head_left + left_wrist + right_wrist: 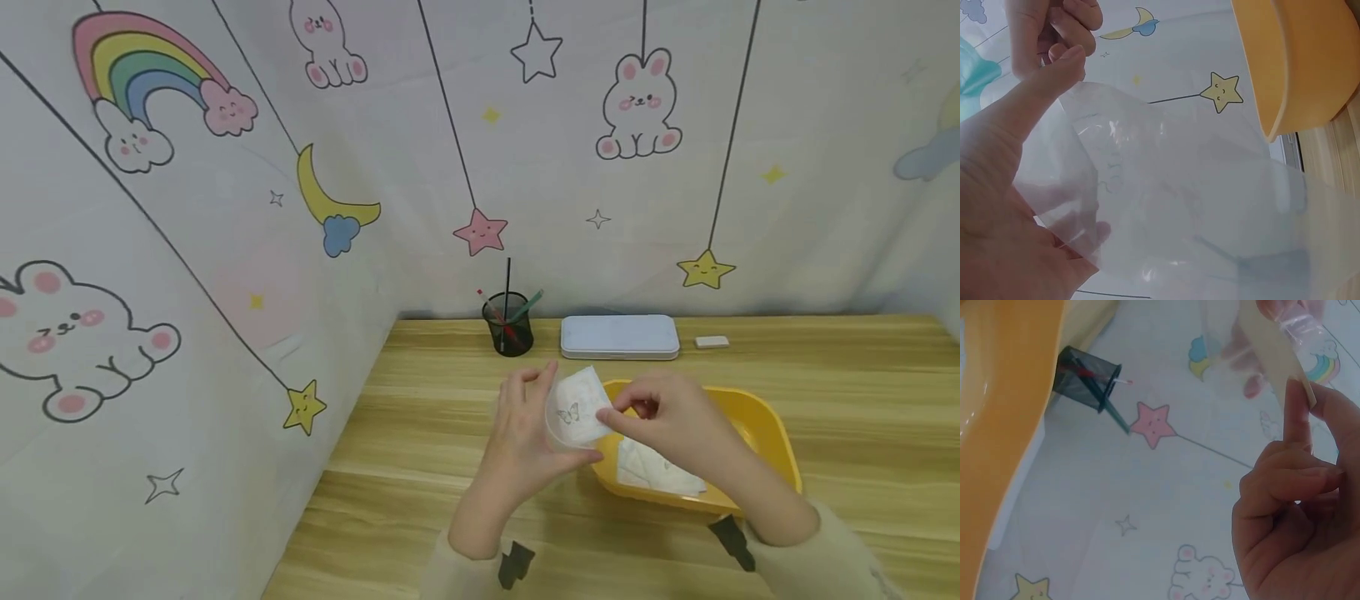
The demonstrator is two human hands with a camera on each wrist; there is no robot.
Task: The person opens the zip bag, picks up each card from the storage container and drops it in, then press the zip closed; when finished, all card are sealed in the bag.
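My left hand (517, 437) holds a clear plastic bag (1172, 194), fingers at the upper side of its mouth and thumb at the lower side. Between the thumb and fingers of my right hand (678, 421) is the edge of a thin, flat white square (587, 408) printed with a butterfly. That square lies at the bag's mouth; how far it is inside I cannot tell. In the right wrist view the square (1279, 356) shows edge-on in the pinch. More white flat pieces (656, 468) lie in the yellow basket (783, 458) under my right forearm.
Behind the hands stand a black mesh pen cup (512, 333) with several pens, a white case (619, 337) and a small white eraser (711, 342). The wooden table (375, 517) meets a printed cloth backdrop (555, 167) at the back and left.
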